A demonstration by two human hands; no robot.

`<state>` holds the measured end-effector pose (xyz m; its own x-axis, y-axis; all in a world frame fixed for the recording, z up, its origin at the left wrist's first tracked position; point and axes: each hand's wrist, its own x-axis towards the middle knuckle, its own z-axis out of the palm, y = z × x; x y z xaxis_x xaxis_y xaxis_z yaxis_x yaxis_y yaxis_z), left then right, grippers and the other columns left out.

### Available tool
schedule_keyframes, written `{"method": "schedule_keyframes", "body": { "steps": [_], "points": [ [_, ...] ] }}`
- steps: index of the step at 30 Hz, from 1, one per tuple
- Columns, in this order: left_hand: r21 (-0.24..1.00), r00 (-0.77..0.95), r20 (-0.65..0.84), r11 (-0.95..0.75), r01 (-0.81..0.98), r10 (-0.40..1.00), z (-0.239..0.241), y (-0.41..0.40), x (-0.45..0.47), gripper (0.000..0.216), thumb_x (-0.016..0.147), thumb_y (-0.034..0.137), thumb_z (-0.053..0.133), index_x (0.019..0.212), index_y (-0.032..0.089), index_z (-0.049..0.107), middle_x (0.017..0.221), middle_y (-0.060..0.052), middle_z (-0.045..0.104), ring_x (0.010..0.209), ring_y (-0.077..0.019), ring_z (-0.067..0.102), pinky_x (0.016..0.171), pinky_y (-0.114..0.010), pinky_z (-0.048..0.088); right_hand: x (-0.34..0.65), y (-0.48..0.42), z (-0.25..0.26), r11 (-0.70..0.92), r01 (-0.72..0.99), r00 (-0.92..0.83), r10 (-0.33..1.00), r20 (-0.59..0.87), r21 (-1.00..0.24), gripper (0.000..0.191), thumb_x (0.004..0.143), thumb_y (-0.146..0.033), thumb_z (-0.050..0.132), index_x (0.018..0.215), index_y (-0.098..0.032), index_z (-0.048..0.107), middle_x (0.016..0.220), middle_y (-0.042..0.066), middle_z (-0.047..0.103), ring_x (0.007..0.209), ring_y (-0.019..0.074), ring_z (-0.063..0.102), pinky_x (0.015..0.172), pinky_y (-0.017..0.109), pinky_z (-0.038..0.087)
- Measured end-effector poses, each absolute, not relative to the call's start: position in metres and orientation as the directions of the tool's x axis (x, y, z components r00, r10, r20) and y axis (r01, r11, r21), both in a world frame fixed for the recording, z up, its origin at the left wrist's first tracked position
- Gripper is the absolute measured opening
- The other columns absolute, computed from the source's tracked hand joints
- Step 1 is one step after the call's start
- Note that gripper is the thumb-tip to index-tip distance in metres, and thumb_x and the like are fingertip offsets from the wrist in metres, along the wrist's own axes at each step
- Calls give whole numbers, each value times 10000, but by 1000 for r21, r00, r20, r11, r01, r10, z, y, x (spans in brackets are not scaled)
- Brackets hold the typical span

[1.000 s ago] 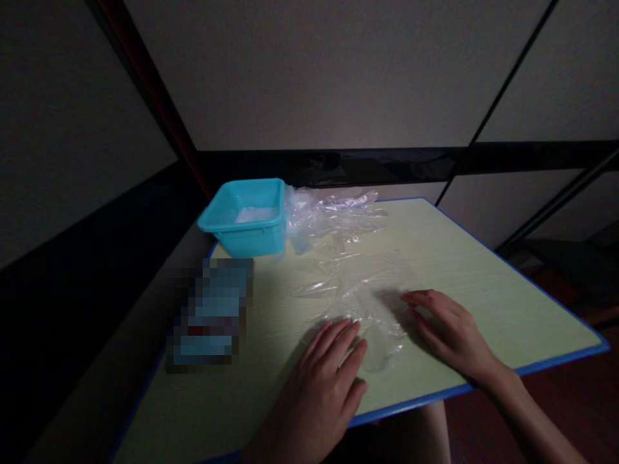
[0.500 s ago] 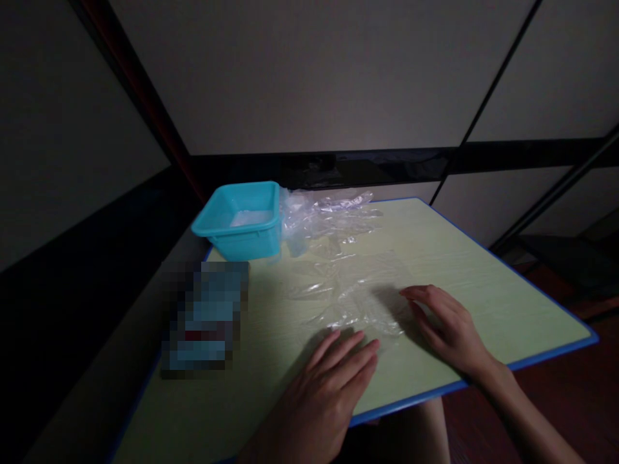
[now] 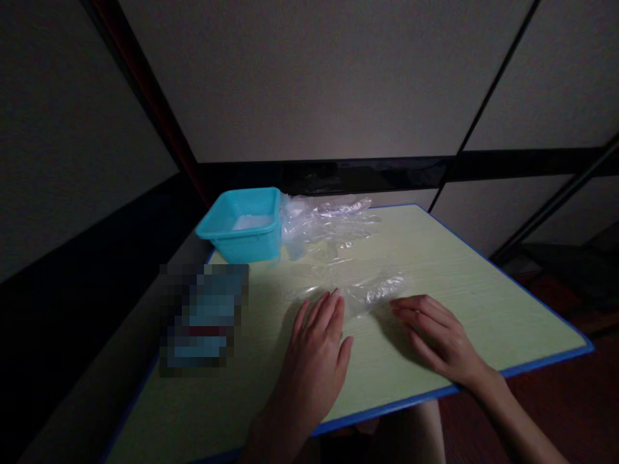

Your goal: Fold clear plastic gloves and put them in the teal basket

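Observation:
A thin clear plastic bag (image 3: 374, 291) lies on the table, its near edge gathered into a crinkled fold. My left hand (image 3: 316, 351) rests palm down, with extended fingers on the near left part of the bag. At the bag's near right side, my right hand (image 3: 438, 335) is loosely curved, its thumb a little apart from the fingers. Nothing shows in its grasp; whether its fingertips touch the film is hard to tell. More crumpled clear plastic bags (image 3: 329, 219) lie beyond, partly overlapping.
A turquoise plastic basket (image 3: 249, 245) with something white inside stands at the back left. Nearer on the left lies a pixelated rectangular item (image 3: 207, 316). The pale green table (image 3: 483, 277) has a blue edge, with a panelled wall (image 3: 329, 84) behind it.
My left hand has moved forward and slightly left. The bag's near edge has shifted away from me and bunched into a fold. My right hand has moved slightly left.

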<state>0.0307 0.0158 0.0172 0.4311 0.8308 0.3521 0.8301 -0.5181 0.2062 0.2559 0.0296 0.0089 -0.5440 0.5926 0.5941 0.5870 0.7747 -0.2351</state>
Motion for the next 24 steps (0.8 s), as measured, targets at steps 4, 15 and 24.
{"method": "schedule_keyframes", "body": {
  "steps": [4, 15, 24],
  "points": [
    [226, 336, 318, -415, 881, 887, 12, 22, 36, 422, 816, 190, 480, 1225, 96, 437, 1293, -134, 465, 1199, -254, 413, 997, -454, 338, 252, 32, 11, 768, 590, -595, 621, 511, -248, 308, 839, -139, 420, 1129, -150, 525, 1108, 110, 579, 1000, 208, 537, 817, 391, 477],
    [238, 318, 300, -393, 888, 899, -2, 26, 38, 393, 799, 154, 494, 1191, 130, 482, 1379, -159, 329, 1276, -307, 268, 1005, -503, 285, 246, 36, 10, 683, 708, -608, 718, 338, -180, 452, 882, -317, 417, 1306, -164, 379, 1339, 74, 416, 1243, 205, 352, 1034, 452, 291],
    [376, 252, 402, -410, 831, 880, -5, 21, 41, 442, 818, 144, 447, 1251, 78, 382, 1430, -184, 178, 1318, -288, 145, 1024, -470, 286, 245, 38, 11, 657, 735, -608, 747, 269, -166, 431, 880, -357, 416, 1276, -188, 420, 1286, 71, 482, 1212, 206, 393, 1044, 482, 238]
  ]
}}
